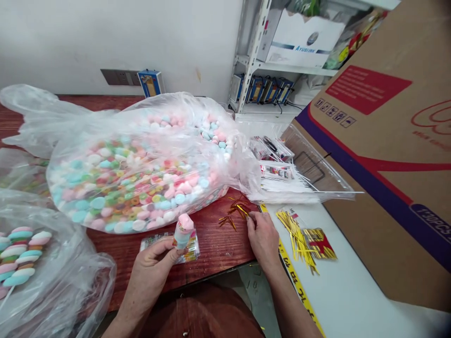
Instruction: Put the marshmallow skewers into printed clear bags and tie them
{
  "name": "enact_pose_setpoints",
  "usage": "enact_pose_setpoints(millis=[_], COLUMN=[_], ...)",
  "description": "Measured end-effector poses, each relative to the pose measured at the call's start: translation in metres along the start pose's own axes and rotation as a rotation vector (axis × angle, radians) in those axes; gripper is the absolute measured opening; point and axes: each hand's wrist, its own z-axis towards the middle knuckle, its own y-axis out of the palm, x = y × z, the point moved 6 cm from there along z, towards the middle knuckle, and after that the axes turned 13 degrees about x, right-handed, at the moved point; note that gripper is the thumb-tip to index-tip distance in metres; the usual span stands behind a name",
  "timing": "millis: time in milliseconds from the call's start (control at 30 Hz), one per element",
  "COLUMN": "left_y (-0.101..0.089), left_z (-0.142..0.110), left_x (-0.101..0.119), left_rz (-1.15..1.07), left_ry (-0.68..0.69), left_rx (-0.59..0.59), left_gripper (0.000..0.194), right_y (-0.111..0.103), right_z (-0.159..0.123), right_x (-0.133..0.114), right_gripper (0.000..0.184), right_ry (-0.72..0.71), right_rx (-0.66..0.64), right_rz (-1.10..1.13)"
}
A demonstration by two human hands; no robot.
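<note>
My left hand [153, 267] pinches a small wrapped stack of marshmallows [183, 231], pink on top and pale blue below, upright over the near edge of the table. Under it lies a flat clear printed packet [194, 249], partly covered by the hand. My right hand [262, 237] rests at the table's right side, its thumb and fingertips closed on a gold twist tie [242, 210]. More loose gold twist ties [228, 222] lie scattered just left of those fingers.
A large clear bag of marshmallows [141, 188] covers the table's middle. At left is another bag with marshmallow skewers [21, 256]. A clear bin [331, 185] holds white sticks. Yellow twist ties [298, 239] lie on the white surface beside a big carton [398, 188].
</note>
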Motion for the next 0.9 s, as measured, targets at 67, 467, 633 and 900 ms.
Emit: enact_pose_setpoints(millis=[67, 467, 633, 900], left_y=[-0.001, 0.006, 0.011, 0.014], left_z=[0.001, 0.005, 0.005, 0.004], left_x=[-0.002, -0.020, -0.017, -0.017], left_rz=[0.004, -0.049, -0.015, -0.029], left_ry=[-0.011, -0.152, -0.193, -0.205], left_rx=[0.007, -0.012, -0.032, -0.026], left_gripper=[0.017, 0.021, 0.029, 0.033], right_y=[0.004, -0.001, 0.001, 0.009], right_z=[0.004, -0.002, -0.005, -0.013], right_x=[0.001, -0.016, -0.012, -0.011], right_gripper=[0.019, 0.020, 0.026, 0.025], right_ry=[0.004, 0.025, 0.155, 0.275], right_rx=[-0.001, -0.071, -0.154, -0.195], right_rz=[-0.024, 0.229, 0.465, 0.618])
